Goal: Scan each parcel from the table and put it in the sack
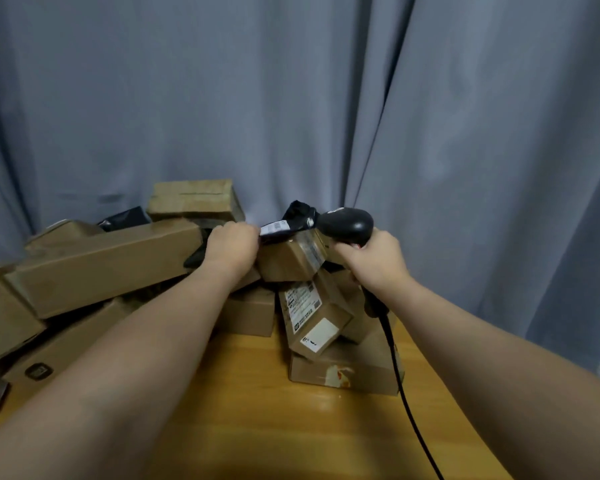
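A heap of brown cardboard parcels [104, 265] lies on the wooden table [264, 410] against the curtain. On top of the heap lies a black plastic parcel [288, 225] with a white barcode label. My left hand [231, 242] grips the left edge of that black parcel. My right hand [374, 261] holds a black barcode scanner [347, 224] by its handle, its head close to the right end of the black parcel. The scanner's cable [402, 382] runs down over the table. No sack is in view.
A small labelled box [310, 317] leans on a flat box [343, 368] at the right of the heap. A long box [108, 268] lies at the left. A grey-blue curtain [291, 98] hangs behind everything.
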`<action>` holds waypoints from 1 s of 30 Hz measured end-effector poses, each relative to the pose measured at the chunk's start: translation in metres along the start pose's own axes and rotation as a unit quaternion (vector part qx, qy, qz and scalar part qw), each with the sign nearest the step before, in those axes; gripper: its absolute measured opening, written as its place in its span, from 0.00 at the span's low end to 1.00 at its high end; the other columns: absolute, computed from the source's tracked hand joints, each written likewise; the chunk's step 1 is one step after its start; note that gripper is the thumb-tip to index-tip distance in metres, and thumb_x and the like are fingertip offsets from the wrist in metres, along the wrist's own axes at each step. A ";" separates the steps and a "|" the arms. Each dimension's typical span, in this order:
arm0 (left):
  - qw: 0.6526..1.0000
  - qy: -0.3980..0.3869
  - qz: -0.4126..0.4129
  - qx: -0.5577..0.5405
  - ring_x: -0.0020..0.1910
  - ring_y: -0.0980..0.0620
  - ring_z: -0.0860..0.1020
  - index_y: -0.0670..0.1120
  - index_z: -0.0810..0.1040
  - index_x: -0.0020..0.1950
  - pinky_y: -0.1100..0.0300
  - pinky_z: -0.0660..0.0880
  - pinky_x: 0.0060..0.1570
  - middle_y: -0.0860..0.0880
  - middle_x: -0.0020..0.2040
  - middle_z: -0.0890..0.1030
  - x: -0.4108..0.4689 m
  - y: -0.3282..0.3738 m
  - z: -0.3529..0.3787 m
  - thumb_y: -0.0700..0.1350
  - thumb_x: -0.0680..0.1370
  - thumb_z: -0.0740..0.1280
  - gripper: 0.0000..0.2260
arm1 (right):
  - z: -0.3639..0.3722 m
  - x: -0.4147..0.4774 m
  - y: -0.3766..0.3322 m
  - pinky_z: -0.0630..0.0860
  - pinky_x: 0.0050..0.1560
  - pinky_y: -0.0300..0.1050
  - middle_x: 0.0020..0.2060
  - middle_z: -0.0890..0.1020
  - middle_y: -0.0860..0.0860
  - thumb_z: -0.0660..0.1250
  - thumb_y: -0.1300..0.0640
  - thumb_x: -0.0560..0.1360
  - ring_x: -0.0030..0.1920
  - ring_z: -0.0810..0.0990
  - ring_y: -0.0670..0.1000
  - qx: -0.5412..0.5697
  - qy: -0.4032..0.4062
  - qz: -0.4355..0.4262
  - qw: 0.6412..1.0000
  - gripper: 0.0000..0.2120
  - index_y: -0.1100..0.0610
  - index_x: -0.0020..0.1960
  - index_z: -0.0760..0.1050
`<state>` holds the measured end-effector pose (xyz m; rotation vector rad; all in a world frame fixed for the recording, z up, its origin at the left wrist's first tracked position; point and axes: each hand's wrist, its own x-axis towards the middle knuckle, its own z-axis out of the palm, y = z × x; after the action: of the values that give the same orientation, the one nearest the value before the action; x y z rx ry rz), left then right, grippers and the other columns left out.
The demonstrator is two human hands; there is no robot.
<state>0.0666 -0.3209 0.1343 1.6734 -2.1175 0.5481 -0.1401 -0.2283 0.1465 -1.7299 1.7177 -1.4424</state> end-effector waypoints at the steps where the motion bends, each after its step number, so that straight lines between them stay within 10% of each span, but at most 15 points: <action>1: 0.998 0.031 -0.012 -0.057 0.50 0.39 0.77 0.43 0.75 0.56 0.50 0.73 0.47 0.41 0.51 0.80 0.001 -0.001 -0.006 0.44 0.82 0.58 0.10 | -0.002 -0.003 0.000 0.78 0.37 0.53 0.29 0.79 0.51 0.71 0.55 0.71 0.32 0.80 0.54 0.022 0.009 0.008 1.000 0.08 0.54 0.35 0.75; 10: 0.935 0.149 -0.042 -0.318 0.40 0.44 0.75 0.43 0.68 0.49 0.49 0.74 0.38 0.45 0.41 0.75 -0.046 0.015 -0.101 0.46 0.83 0.57 0.08 | -0.023 -0.066 -0.033 0.79 0.43 0.46 0.38 0.82 0.51 0.72 0.55 0.73 0.40 0.82 0.50 0.244 0.037 0.056 0.967 0.10 0.58 0.52 0.78; 17: 0.993 -0.009 0.111 -0.039 0.41 0.41 0.78 0.45 0.70 0.53 0.51 0.75 0.35 0.46 0.42 0.77 -0.176 0.021 -0.102 0.41 0.79 0.59 0.04 | -0.006 -0.176 -0.025 0.78 0.32 0.43 0.35 0.79 0.56 0.69 0.58 0.75 0.29 0.79 0.51 0.328 0.008 0.171 0.929 0.06 0.62 0.47 0.77; 24: 0.950 -0.291 0.110 -0.025 0.45 0.47 0.77 0.46 0.75 0.57 0.56 0.69 0.38 0.48 0.47 0.79 -0.318 0.049 -0.033 0.55 0.81 0.58 0.15 | 0.023 -0.283 0.027 0.77 0.33 0.40 0.36 0.80 0.55 0.69 0.59 0.76 0.30 0.79 0.49 0.315 -0.012 0.272 0.909 0.04 0.59 0.47 0.77; 30: 0.962 -0.193 -0.051 -0.183 0.60 0.44 0.73 0.46 0.77 0.62 0.53 0.70 0.56 0.45 0.58 0.77 -0.358 0.008 -0.005 0.53 0.81 0.60 0.16 | 0.043 -0.327 0.052 0.76 0.42 0.40 0.37 0.82 0.54 0.68 0.59 0.76 0.40 0.81 0.50 0.301 -0.016 0.267 0.915 0.05 0.61 0.48 0.79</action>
<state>0.1364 -0.0213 -0.0494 1.7586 -2.1973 -0.2159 -0.0625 0.0293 -0.0520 -0.8690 1.3629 -1.4500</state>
